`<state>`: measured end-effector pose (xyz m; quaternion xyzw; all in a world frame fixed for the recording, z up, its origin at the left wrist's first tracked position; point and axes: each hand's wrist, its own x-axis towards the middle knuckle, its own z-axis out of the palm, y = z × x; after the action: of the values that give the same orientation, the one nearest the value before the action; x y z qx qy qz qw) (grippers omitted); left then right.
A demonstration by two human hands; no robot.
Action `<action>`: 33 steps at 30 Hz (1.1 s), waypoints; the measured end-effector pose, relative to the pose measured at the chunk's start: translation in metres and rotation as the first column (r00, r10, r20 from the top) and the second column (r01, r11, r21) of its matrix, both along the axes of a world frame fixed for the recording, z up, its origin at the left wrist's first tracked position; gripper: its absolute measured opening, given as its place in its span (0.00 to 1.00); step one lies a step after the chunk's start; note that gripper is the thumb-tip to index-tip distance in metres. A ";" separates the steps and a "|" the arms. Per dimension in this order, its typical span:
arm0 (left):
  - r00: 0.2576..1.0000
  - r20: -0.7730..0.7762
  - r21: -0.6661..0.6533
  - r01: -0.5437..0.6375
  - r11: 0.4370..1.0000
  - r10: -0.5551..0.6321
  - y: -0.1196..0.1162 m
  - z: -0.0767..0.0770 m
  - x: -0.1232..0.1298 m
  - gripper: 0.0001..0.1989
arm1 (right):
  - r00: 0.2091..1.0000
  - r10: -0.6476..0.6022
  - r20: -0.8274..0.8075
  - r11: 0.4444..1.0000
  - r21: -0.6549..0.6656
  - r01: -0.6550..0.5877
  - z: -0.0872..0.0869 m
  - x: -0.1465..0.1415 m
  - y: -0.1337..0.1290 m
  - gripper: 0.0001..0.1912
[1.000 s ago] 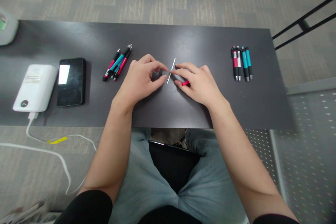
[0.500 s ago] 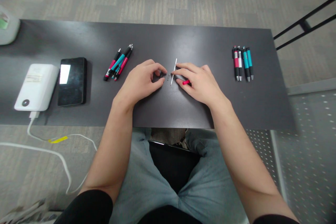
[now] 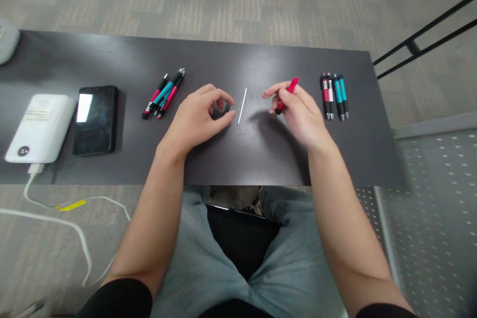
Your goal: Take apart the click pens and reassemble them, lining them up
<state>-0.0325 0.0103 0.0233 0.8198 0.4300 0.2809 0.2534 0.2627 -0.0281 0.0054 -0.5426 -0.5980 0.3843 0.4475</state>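
The pen is in parts: right of the refill (image 3: 242, 107), the right hand (image 3: 308, 121) pinches the red barrel (image 3: 292, 85); left of it, the left hand (image 3: 196, 114) curls near a dark piece (image 3: 227, 108), whether pinching I cannot tell.

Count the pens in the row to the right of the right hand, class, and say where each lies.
4. From left to right: a red pen, a white pen, a teal pen, then another teal pen at the end. None looks hidden.

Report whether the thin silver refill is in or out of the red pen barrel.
Out: the refill lies bare on the dark table, apart from the red barrel in the right hand.
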 end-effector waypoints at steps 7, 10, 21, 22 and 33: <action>0.995 0.026 -0.003 0.100 0.995 -0.099 0.000 0.002 0.007 0.07 | 0.995 -0.004 0.101 0.997 0.077 -0.004 0.010 -0.001 -0.006 0.35; 0.996 0.010 0.002 0.090 0.996 -0.090 0.002 -0.001 0.006 0.07 | 0.922 0.002 0.386 0.994 0.097 -0.042 0.013 0.004 -0.008 0.32; 0.989 0.008 0.045 0.145 0.988 -0.146 -0.007 -0.006 0.023 0.15 | 0.808 0.158 0.567 0.978 0.021 -0.205 0.004 0.013 -0.011 0.27; 0.991 0.000 0.049 0.132 0.990 -0.132 -0.006 -0.007 0.022 0.14 | 0.824 0.155 0.545 0.980 0.021 -0.198 0.005 0.016 -0.011 0.24; 0.997 -0.051 0.037 0.058 0.998 -0.056 0.002 -0.011 0.009 0.10 | 0.951 -0.065 0.302 0.992 0.120 0.029 0.017 0.025 -0.012 0.08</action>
<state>-0.0232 0.0128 0.0123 0.8431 0.4072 0.2613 0.2347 0.2880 -0.0406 0.0221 -0.5832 -0.6678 0.2503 0.3890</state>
